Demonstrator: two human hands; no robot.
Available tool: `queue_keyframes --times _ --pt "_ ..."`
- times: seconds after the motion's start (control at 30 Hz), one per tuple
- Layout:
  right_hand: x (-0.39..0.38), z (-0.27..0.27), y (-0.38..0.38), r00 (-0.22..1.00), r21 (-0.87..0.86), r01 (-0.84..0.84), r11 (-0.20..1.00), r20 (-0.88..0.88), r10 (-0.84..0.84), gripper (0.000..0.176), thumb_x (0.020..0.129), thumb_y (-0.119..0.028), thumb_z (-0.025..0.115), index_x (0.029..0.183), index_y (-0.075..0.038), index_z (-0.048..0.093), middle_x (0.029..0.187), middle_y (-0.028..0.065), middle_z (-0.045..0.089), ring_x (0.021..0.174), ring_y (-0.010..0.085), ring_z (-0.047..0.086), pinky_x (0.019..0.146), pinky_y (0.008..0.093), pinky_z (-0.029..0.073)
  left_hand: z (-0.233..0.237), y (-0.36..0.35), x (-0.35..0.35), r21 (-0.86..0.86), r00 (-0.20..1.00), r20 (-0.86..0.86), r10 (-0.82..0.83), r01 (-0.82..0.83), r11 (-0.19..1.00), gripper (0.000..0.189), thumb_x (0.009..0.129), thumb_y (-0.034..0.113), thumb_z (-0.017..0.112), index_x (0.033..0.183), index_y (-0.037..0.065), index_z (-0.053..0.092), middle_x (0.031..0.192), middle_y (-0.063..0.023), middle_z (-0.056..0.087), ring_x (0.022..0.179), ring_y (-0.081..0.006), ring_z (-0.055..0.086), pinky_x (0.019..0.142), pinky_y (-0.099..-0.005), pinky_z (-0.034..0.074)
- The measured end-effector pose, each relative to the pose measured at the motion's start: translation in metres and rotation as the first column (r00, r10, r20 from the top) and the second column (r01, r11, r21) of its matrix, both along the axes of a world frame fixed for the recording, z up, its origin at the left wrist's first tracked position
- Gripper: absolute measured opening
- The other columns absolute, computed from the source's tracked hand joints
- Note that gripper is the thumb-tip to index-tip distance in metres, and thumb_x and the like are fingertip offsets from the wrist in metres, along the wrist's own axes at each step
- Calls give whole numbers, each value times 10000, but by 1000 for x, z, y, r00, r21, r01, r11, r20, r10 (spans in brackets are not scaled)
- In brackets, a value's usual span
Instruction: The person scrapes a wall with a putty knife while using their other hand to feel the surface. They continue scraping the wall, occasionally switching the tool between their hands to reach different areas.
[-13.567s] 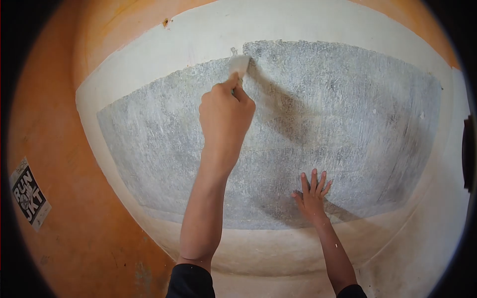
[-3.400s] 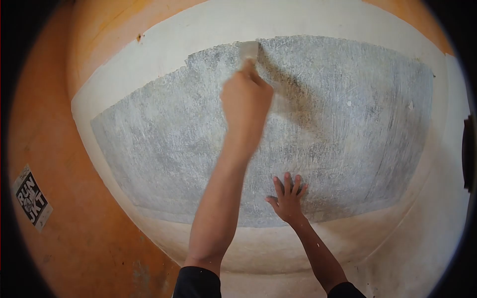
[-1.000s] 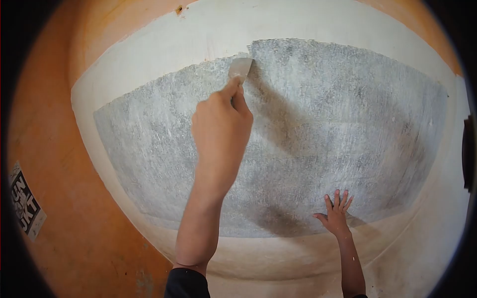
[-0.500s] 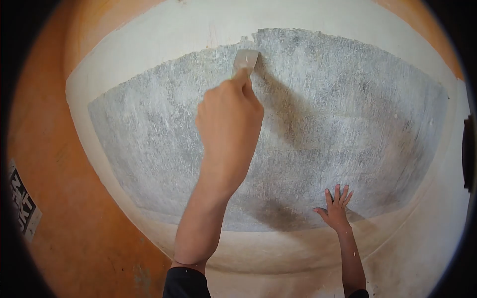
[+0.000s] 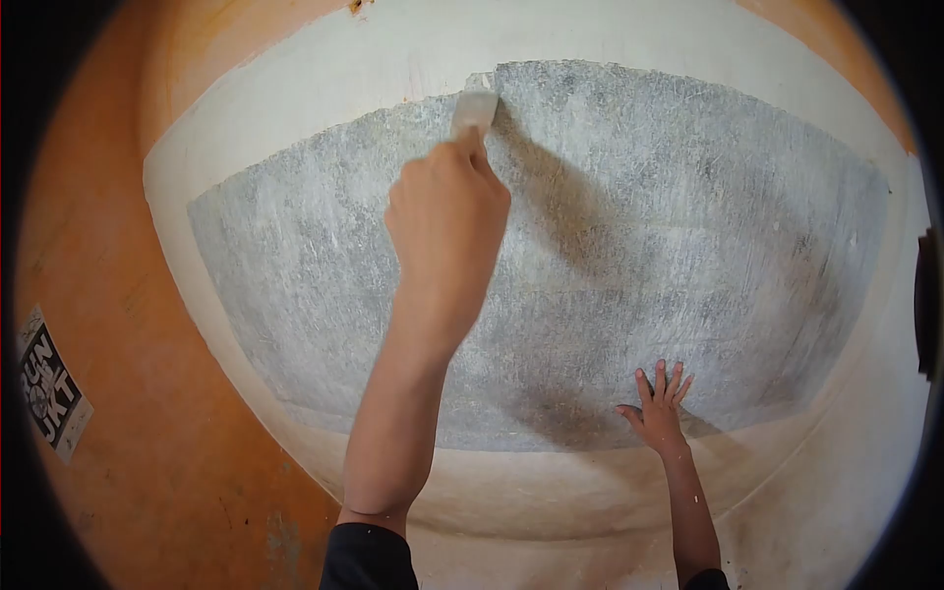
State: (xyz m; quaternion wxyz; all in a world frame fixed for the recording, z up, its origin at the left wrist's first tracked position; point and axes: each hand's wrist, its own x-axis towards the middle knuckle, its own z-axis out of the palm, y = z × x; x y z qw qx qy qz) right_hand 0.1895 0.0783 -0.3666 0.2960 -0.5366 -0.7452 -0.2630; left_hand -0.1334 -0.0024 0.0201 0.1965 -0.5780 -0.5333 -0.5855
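My left hand (image 5: 447, 211) is raised high and shut on a scraper (image 5: 473, 108). Its pale flat blade presses against the wall at the upper edge of a large grey scraped patch (image 5: 639, 226), right where the grey meets the cream paint (image 5: 393, 59). The handle is hidden inside my fist. My right hand (image 5: 657, 413) lies flat on the wall with its fingers spread, at the lower right edge of the grey patch. It holds nothing.
Orange wall (image 5: 108, 246) surrounds the cream area on the left and top. A black and white sticker (image 5: 49, 388) is stuck on the orange at lower left. A dark object (image 5: 929, 305) shows at the right edge.
The scraper blade has shifted slightly up and left along the patch's top edge over the last second. My right hand stays flat at the lower right; 3.4 s ago it rested further left.
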Motion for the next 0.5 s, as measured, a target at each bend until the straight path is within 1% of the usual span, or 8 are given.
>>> queue_keyframes --times 0.07,0.17,0.27,0.3,0.37,0.4,0.47,0.5 --pt "-2 0 4 1000 36 -8 999 -5 9 793 918 -584 604 1551 -180 350 1667 201 13 1469 571 -62 1083 774 -78 -7 9 0 32 999 -43 28 -27 999 281 989 214 560 1158 85 745 805 -231 715 741 -385 714 694 -443 564" --pt "-1 -1 4 1000 47 -13 999 0 13 792 919 -592 595 1549 -177 354 1667 202 14 1466 575 -59 1079 779 -76 3 6 2 91 1000 -29 2 0 996 283 984 211 563 1166 89 742 810 -231 716 743 -385 714 698 -441 564" --pt "-1 -2 -1 1000 5 -8 1000 -8 8 789 922 -596 584 1549 -175 354 1665 206 23 1465 577 -57 1079 779 -76 -7 1 1 2 997 -75 31 -31 1000 285 983 210 561 1175 98 740 811 -229 717 763 -387 715 709 -441 564" --pt "-2 0 0 1000 -23 -4 1000 -28 3 786 925 -594 582 1550 -176 352 1664 209 28 1464 578 -57 1080 777 -77 -2 2 2 10 996 -79 29 -28 1000 285 983 210 561 1175 98 740 811 -229 717 763 -387 715 709 -441 564" --pt "-2 -1 2 999 -23 -3 1000 -34 2 780 928 -591 580 1549 -178 355 1664 210 34 1464 579 -55 1081 776 -77 8 5 4 -7 999 12 -34 34 999 288 984 200 553 1182 103 737 821 -228 719 773 -384 717 712 -446 561" --pt "-2 0 0 1000 -30 -10 1000 -30 9 773 930 -589 578 1548 -179 358 1663 211 40 1464 579 -52 1082 775 -78 7 5 4 -10 999 14 -33 33 999 288 984 200 553 1182 103 737 821 -228 719 773 -384 717 712 -446 561" --pt "-4 3 -2 999 -58 -15 998 -44 12 767 933 -585 576 1547 -177 363 1663 212 42 1464 579 -52 1083 773 -77 6 5 4 -9 998 -54 38 -38 999 290 986 196 551 1190 103 735 826 -225 723 750 -375 718 698 -442 557" --pt "-2 4 -3 999 -86 -15 996 -52 10 761 937 -581 574 1546 -175 367 1663 213 44 1464 578 -53 1085 772 -77 0 5 2 -12 998 -50 40 -41 999 290 986 196 551 1190 103 735 826 -225 723 750 -375 718 698 -442 557"
